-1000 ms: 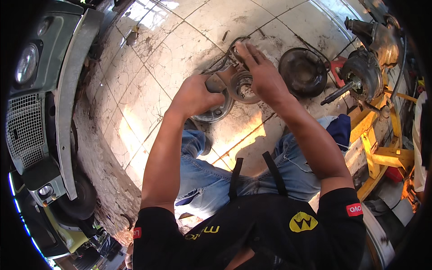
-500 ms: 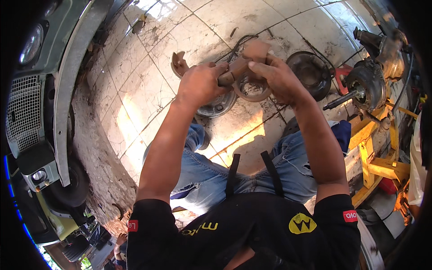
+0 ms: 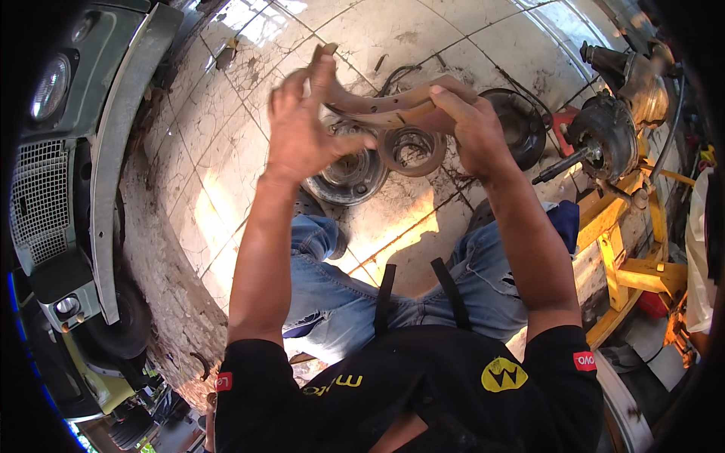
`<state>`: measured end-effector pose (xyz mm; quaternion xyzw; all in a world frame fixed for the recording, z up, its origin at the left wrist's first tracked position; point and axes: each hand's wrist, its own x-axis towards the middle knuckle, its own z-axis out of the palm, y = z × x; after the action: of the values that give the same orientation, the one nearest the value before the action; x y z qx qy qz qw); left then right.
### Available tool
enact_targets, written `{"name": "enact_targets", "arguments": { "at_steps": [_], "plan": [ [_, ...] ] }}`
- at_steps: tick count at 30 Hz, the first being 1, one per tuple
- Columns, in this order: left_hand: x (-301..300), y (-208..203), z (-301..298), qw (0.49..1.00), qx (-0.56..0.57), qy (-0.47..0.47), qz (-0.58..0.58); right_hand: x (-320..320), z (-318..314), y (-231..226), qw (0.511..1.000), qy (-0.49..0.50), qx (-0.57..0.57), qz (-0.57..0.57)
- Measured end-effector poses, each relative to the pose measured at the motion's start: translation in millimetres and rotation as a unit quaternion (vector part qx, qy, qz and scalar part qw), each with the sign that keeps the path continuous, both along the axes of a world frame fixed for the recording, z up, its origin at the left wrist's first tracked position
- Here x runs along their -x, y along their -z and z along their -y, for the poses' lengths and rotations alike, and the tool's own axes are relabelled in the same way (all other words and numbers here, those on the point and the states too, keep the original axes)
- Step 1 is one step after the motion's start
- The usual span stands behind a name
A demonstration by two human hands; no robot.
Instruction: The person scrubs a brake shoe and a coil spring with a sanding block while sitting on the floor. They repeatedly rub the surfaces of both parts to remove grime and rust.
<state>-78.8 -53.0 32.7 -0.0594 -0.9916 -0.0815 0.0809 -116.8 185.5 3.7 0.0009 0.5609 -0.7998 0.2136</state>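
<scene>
holding shoe (image 3: pixel 389 108) raised over floor (image 3: pixel 249 189), just beyond ring (image 3: pixel 411 171) and near drum (image 3: pixel 349 181) in view. gripping its right end with right hand (image 3: pixel 483 132), clamped, thumb across top. spreading left hand (image 3: pixel 302 140) wide by its left end, thumb well apart from fingers; can't tell if touching firmly there. judging load as mostly on right: pinch hard before turning. for a level hold, close left round the free end. grip by edges, likely better than by the curved face. tilt slowly, clearing ring, drum and black disc (image 3: pixel 525 128).
</scene>
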Motion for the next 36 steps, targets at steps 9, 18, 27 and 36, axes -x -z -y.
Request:
{"name": "enact_targets", "arguments": {
  "at_steps": [9, 18, 27, 36],
  "plan": [
    [22, 9, 56, 0.607, -0.762, -0.144, 0.171, -4, 5, 10, 0.998, -0.042, 0.055, -0.015],
    [1, -13, 61, 0.567, -0.806, -0.163, -0.042, -3, 23, -11, 0.989, -0.067, -0.071, -0.112],
    [-20, -25, 8, 0.716, -0.661, -0.172, -0.145, -19, 52, 27, 0.716, -0.006, -0.435, -0.546],
    [-24, -21, -26, 0.682, -0.707, -0.172, -0.069, -48, 71, 16, 0.749, -0.168, -0.358, -0.531]
  ]
}}
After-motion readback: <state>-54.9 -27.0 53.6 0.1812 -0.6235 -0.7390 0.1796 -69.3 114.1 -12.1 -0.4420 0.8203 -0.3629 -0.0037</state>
